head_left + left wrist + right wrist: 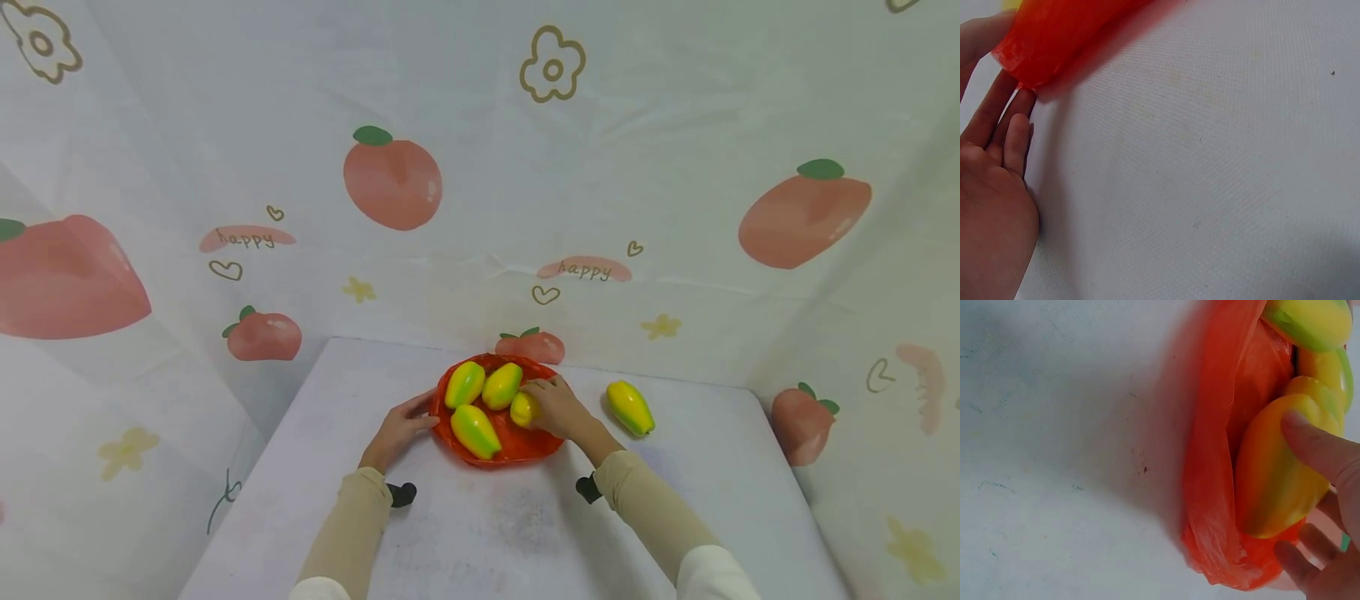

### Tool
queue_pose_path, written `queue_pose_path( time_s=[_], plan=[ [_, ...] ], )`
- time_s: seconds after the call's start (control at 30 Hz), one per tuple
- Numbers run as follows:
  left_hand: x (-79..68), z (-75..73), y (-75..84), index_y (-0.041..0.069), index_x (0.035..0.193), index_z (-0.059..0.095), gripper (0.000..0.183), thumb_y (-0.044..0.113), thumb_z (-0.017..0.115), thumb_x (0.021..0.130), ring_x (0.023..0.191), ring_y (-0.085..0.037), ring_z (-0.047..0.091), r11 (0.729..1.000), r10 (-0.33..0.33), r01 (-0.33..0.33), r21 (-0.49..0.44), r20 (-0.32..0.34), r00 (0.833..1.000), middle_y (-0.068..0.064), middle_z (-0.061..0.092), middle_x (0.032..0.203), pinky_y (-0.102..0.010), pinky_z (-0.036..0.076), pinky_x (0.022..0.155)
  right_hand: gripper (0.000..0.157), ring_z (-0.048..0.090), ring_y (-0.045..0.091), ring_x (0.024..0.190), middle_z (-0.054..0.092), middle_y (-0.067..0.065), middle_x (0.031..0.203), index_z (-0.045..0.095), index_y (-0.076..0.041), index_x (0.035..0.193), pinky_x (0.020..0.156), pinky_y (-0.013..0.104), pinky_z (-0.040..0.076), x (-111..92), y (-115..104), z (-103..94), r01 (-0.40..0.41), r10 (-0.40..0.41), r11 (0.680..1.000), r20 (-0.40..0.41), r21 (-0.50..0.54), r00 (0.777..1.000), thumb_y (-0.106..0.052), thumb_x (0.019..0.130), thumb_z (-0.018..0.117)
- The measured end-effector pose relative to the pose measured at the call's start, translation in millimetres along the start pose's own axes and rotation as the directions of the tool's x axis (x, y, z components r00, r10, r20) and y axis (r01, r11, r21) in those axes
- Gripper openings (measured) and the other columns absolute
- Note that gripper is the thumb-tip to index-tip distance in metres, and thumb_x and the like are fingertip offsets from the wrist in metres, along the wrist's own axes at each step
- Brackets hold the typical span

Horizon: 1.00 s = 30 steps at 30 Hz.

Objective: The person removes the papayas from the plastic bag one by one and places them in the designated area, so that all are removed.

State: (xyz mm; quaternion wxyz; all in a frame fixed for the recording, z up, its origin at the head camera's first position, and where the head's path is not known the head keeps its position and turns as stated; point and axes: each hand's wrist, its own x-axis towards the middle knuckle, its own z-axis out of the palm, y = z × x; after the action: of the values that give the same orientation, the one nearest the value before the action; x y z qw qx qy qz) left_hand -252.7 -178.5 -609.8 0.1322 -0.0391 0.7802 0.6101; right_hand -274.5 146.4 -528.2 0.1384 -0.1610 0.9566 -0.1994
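Yellow fruit (523, 410) inside the red bowl (517, 450), right side, pinched by the right hand (557, 406); left hand (403, 432) spread at its left rim. An uneven release could roll it into the other fruits (476, 432)!

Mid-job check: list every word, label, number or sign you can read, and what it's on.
"happy": on the left pink smear of the printed backdrop.
"happy": on the middle pink smear.
Far-right pink smear: marks too unclear to read.
Nothing readable on the papaya-like fruits or red plastic bowl.
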Motion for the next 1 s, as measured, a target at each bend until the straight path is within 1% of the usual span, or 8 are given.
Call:
queue_pose_path(
  time_s=[0.1,0.27,0.5,0.63,0.77,1.0],
  plan=[
    [0.7,0.0,-1.5,0.037,0.147,0.055,0.061,0.034,0.077,0.090,0.149,-0.027,0.042,1.000,-0.003,0.003,0.007,0.000,1.000,0.001,0.054,0.154,-0.052,0.035,0.124,0.062,0.039,0.031,0.139,0.060,0.003,0.144,0.058,-0.021,0.141,0.113,0.054,0.048,-1,1,-0.4,0.007,-0.007,1.000,-0.001,0.017,1.000,-0.028,0.085,0.083],
    [-0.5,0.0,-0.4,0.036,0.146,0.055,0.060,0.033,0.077,0.090,0.149,-0.027,0.043,1.000,0.003,-0.003,0.019,-0.006,1.000,0.001,0.054,0.154,-0.052,0.035,0.124,0.062,0.042,0.029,0.137,0.061,0.002,0.140,0.058,-0.021,0.140,0.112,0.052,0.050,-5,2,-2.3,0.049,-0.049,0.998,-0.022,0.024,0.999,-0.037,0.085,0.082],
    [-2.0,-0.2,2.5,0.035,0.146,0.056,0.060,0.031,0.077,0.090,0.149,-0.028,0.043,1.000,0.012,-0.012,0.020,-0.004,1.000,0.000,0.055,0.153,-0.052,0.034,0.124,0.065,0.045,0.029,0.136,0.058,0.006,0.143,0.057,-0.024,0.144,0.111,0.054,0.050,-12,1,-6.8,0.099,-0.098,0.995,-0.026,0.031,0.995,-0.038,0.085,0.081],
    [-1.8,0.5,2.2,0.035,0.146,0.056,0.060,0.031,0.077,0.090,0.148,-0.029,0.043,1.000,0.001,-0.001,0.023,-0.010,1.000,-0.001,0.055,0.153,-0.053,0.035,0.124,0.065,0.048,0.027,0.132,0.057,0.006,0.141,0.058,-0.026,0.144,0.109,0.051,0.053,-12,2,-7.5,0.106,-0.105,0.994,-0.031,0.015,0.994,-0.043,0.085,0.080],
    [-2.8,1.4,2.9,0.036,0.147,0.055,0.060,0.031,0.076,0.091,0.147,-0.029,0.045,0.999,-0.008,0.008,0.036,-0.015,1.000,-0.001,0.055,0.153,-0.052,0.037,0.123,0.064,0.049,0.025,0.127,0.057,0.005,0.137,0.060,-0.027,0.141,0.106,0.049,0.055,-13,1,-9.9,0.112,-0.111,0.994,-0.059,0.014,0.992,-0.046,0.084,0.081],
    [-3.6,1.1,3.9,0.035,0.148,0.054,0.060,0.031,0.075,0.092,0.146,-0.030,0.046,0.998,0.012,-0.011,0.060,-0.021,1.000,-0.003,0.056,0.152,-0.054,0.037,0.122,0.062,0.048,0.025,0.131,0.057,0.002,0.142,0.060,-0.026,0.138,0.108,0.051,0.053,-14,-2,-16.6,0.116,-0.111,0.993,-0.110,0.038,0.988,-0.046,0.083,0.082]
  ],
)
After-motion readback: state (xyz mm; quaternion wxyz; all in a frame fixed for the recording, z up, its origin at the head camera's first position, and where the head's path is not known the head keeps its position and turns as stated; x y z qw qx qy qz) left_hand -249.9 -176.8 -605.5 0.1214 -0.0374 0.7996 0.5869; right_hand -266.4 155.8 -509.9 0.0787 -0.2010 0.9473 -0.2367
